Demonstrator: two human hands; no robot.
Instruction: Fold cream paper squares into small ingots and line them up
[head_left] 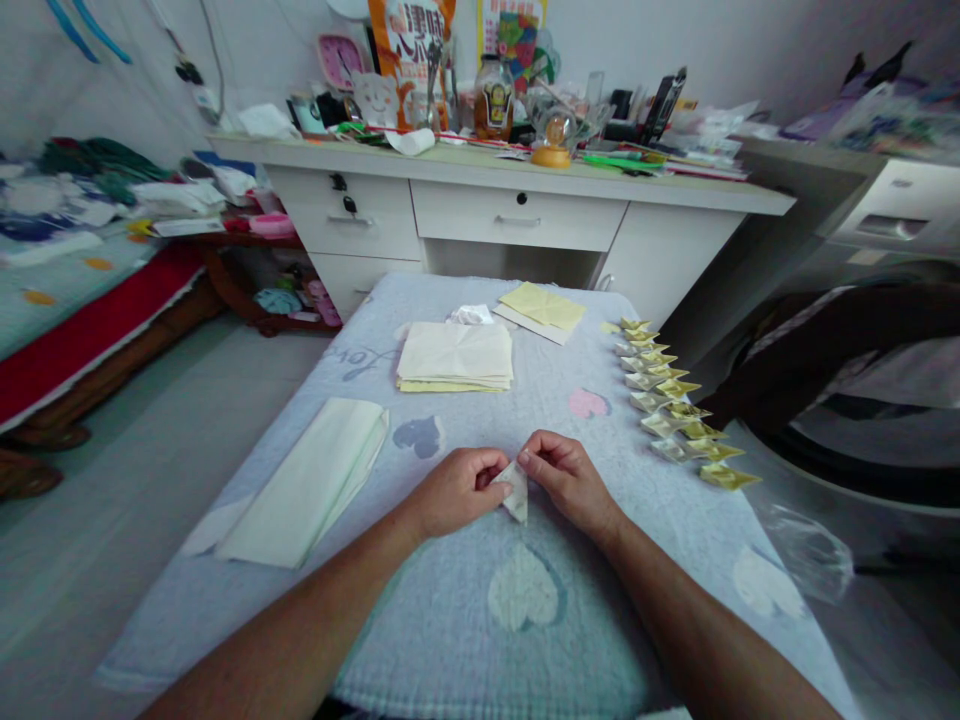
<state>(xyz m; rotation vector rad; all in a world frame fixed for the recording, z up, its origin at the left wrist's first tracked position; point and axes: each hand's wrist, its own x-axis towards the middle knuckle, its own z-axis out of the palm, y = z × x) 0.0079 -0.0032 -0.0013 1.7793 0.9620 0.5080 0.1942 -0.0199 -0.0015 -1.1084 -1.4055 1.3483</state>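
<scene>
Between my two hands, over the middle of the cloth-covered table, is a small folded piece of white paper (515, 494) with a pointed lower end. My left hand (469, 490) pinches its left side between thumb and fingers. At its upper right corner, my right hand (568, 478) closes thumb and fingertips on the paper. Ahead of the hands lies a stack of white and yellow paper sheets (455, 352). Along the right edge stand several small folded paper boats (679, 400), white and yellow, in two rows.
Folded pale paper (311, 485) rests on the table's left side. Farther back are creased yellow and white sheets (544, 308) and a crumpled white tissue (471, 315). A cluttered white desk (517, 215) stands beyond the table, a washing machine (892, 230) to the right.
</scene>
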